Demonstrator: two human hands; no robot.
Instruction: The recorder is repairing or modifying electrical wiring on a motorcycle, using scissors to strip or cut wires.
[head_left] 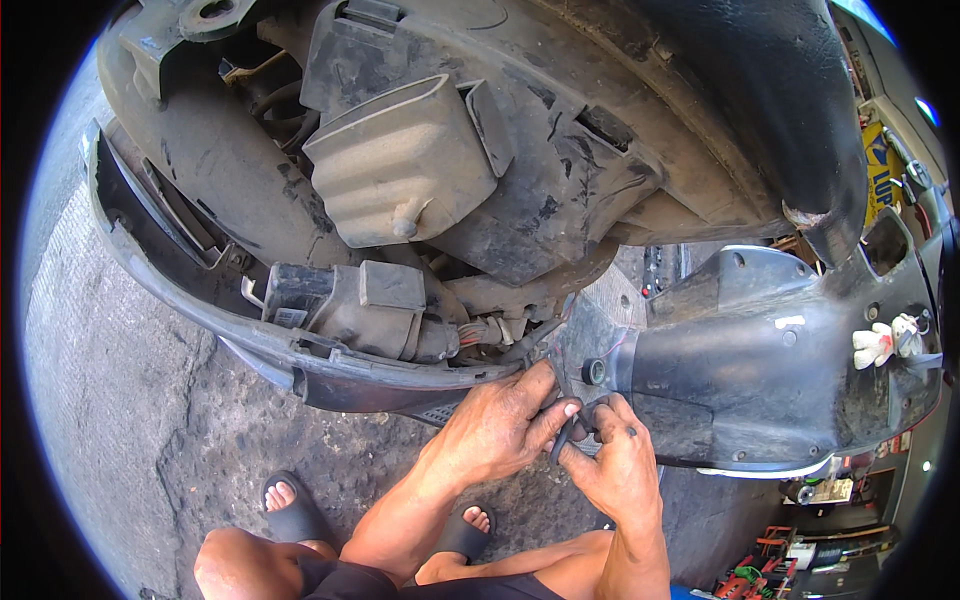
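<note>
My left hand (505,418) is closed, thumb and fingers pinching at a dark cable (562,375) that runs down from the scooter body (480,190). Beside it, my right hand (618,455) is closed on a thin black strip (562,442), which curves between the two hands; its exact kind does not show. Both hands nearly touch, just below the scooter's floorboard (600,300). Just above them sits a small round black part (594,371) with a pinkish wire near it. Left of the hands, a bundle of wires (488,332) enters a dusty connector.
A ribbed, dusty box (405,165) sits in the exposed bodywork, below the black seat (770,90). The front leg shield (730,365) spreads to the right, with a white plush toy (885,343) hanging there. Red tools (755,575) lie at lower right. Rough pavement (130,420) lies left.
</note>
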